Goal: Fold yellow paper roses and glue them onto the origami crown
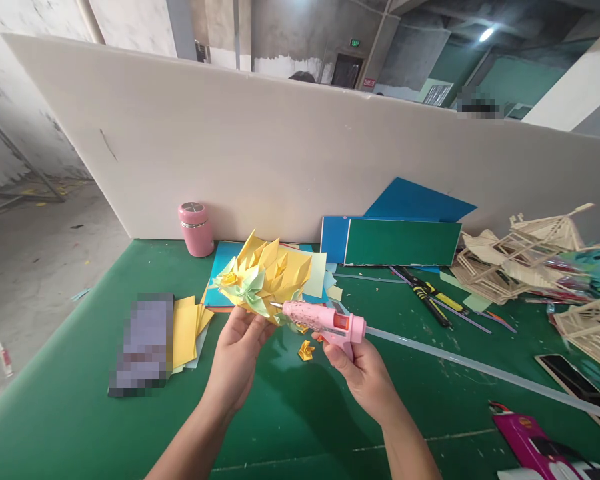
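My left hand [243,343] is closed around the lower part of a folded paper flower piece [265,270], made of pointed yellow petals with pale green leaf shapes. In my right hand [357,367] is a pink hot glue gun [320,318], held by its handle, with a long clear glue stick [470,363] sticking out of its back end. The gun's metal tip points left and lies at the lower edge of the paper flower piece; whether it touches is unclear. Just below the gun, a small folded yellow paper flower [307,351] lies on the green table [290,433].
Yellow paper sheets [185,333] lie at the left beside a blurred dark rectangle [143,347]. A pink thermos [197,230] stands at the back before a white board [260,153]. To the right are cutters [430,300], wooden stick models [520,250], a phone [575,383] and a magenta pack [530,440].
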Action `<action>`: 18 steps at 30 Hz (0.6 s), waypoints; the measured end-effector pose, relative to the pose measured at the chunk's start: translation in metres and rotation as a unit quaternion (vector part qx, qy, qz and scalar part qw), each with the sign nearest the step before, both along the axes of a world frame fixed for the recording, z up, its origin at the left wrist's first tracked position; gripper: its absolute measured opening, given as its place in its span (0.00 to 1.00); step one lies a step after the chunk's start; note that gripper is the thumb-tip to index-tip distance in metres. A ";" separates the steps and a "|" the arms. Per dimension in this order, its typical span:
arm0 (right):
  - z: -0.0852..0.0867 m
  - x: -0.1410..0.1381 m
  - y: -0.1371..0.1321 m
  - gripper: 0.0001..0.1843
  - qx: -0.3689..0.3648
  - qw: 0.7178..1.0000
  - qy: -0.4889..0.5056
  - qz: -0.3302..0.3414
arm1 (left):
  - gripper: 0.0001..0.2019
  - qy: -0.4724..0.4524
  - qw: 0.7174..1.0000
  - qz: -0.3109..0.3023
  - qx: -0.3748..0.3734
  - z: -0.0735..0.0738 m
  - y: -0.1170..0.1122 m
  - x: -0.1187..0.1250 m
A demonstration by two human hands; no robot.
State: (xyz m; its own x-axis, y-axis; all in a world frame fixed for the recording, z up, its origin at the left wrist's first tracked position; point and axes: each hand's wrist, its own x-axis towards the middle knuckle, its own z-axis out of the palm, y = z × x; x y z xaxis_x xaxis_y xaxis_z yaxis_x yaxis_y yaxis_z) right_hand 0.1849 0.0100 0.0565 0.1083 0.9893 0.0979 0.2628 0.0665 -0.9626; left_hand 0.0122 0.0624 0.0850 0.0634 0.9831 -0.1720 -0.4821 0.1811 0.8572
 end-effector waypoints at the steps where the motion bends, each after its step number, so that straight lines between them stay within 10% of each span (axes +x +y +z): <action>1: 0.001 -0.001 0.001 0.25 0.006 1.000 -0.006 -0.002 | 0.17 -0.002 1.000 -0.002 0.001 0.000 0.000 0.000; 18: -0.011 0.004 -0.001 0.25 0.021 0.998 -0.048 -0.032 | 0.18 -0.006 1.000 -0.006 -0.002 0.000 -0.002 -0.001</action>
